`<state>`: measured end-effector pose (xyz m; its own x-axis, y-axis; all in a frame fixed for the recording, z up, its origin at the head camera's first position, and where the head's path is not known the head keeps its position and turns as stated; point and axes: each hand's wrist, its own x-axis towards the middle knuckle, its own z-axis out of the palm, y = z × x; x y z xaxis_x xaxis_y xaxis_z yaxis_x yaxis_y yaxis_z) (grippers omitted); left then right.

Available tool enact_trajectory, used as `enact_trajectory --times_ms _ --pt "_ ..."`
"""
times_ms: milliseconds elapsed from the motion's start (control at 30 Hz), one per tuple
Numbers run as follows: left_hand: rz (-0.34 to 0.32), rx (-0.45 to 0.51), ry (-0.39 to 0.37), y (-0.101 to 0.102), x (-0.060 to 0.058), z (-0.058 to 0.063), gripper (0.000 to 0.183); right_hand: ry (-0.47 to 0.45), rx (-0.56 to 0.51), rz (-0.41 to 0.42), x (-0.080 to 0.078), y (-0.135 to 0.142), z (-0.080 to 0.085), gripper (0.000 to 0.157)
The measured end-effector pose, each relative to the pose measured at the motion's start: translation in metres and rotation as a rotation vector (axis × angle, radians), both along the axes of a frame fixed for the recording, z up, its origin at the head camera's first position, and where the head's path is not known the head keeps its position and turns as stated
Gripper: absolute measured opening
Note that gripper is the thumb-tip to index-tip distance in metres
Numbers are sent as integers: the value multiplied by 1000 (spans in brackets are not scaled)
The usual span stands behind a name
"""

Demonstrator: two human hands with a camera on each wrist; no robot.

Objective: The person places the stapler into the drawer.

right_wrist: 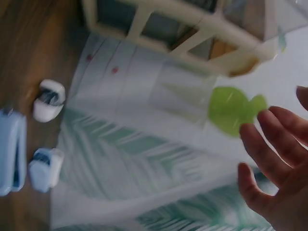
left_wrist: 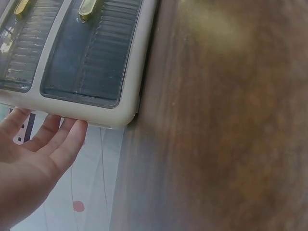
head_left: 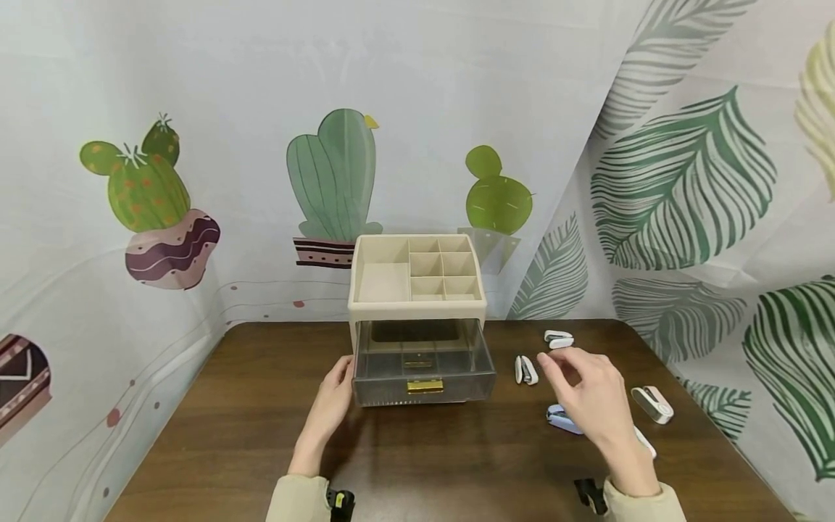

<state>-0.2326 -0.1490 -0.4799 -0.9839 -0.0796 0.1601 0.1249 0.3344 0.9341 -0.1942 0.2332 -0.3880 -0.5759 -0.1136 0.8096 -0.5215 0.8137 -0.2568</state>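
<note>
A cream desk organizer (head_left: 417, 310) stands at the back of the table, its clear grey drawer (head_left: 424, 370) with a gold handle pulled out toward me. My left hand (head_left: 333, 399) touches the organizer's left side; in the left wrist view its fingertips rest along the cream side wall (left_wrist: 108, 115). The right hand (head_left: 590, 395) hovers among small staplers, fingers loosely bent, nothing between them. Around it lie a white stapler (head_left: 525, 370), another white one (head_left: 559, 339), a blue stapler (head_left: 564, 419) and a pale pink one (head_left: 652, 404). A further white item (head_left: 644, 441) is partly hidden.
The organizer's top has a large compartment (head_left: 383, 281) on the left and several small ones on the right. Behind the brown wooden table (head_left: 261, 420) hangs a cloth (head_left: 417, 72) printed with cacti and leaves.
</note>
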Motion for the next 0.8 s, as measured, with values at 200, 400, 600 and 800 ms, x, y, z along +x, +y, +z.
enact_trajectory --times_ms 200,400,600,800 --pt "-3 3 -1 0 1 1 41 -251 78 -53 -11 21 -19 18" --pt "-9 -11 6 1 1 1 41 -465 181 -29 -19 48 -39 37" --pt "-5 -13 2 1 1 0 42 -616 221 -21 -24 68 -54 38" --pt "-8 1 5 1 1 0 41 -734 195 16 -32 73 -68 41"
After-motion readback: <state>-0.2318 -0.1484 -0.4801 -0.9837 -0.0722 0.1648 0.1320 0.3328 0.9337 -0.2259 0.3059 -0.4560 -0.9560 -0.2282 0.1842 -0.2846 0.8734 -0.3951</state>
